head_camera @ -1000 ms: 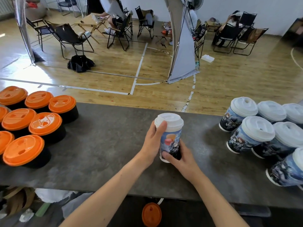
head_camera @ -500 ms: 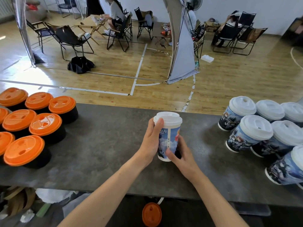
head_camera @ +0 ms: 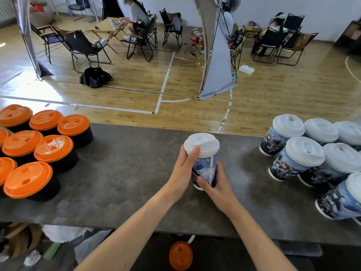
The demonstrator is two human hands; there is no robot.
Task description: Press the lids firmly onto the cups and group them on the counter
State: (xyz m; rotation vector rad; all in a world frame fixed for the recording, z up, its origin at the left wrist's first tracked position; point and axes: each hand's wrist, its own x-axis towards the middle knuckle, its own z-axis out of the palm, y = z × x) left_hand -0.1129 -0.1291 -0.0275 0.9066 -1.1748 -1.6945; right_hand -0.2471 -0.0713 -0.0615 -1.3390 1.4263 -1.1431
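Note:
A printed blue paper cup (head_camera: 205,169) with a white lid (head_camera: 202,142) stands at the middle of the grey counter (head_camera: 127,173). My left hand (head_camera: 183,173) grips its left side, the thumb reaching up to the lid's rim. My right hand (head_camera: 216,182) curls round the cup's lower right part, fingers over the base. To the right stand several more blue cups with white lids (head_camera: 304,151), close together. On the left are several black cups with orange lids (head_camera: 53,148), also grouped.
An orange lid (head_camera: 180,255) lies below the counter's near edge, beside paper and rubbish (head_camera: 25,243) on the lower left. Beyond the counter is a wooden floor with folding chairs (head_camera: 82,45), a grey banner stand (head_camera: 216,61) and seated people.
The cup has been turned in my hands: its seam and printed lettering now face me. It also sits slightly further from me and to the right. Both hands keep their hold.

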